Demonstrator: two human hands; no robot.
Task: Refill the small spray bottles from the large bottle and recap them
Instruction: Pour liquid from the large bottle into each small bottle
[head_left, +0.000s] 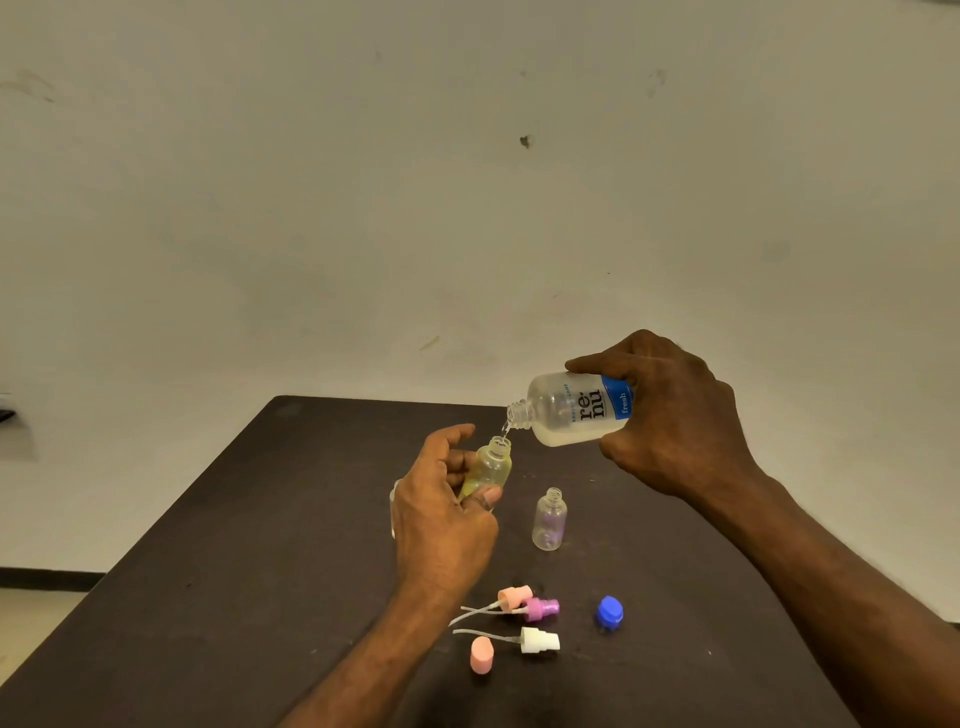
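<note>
Currently right hand grips large bottle, pouring into small bottle gripped by left hand; centre-frame bottle unfilled, all uncapped.

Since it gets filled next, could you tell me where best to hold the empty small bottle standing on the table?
Probably round the body of the empty bottle, coming from the side. It stands upright with its threaded neck open, so that keeps the mouth clear for pouring.

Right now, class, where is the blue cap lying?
In the head view, the blue cap lies on the table, near right, just right of the purple sprayer and under the right forearm.
</note>
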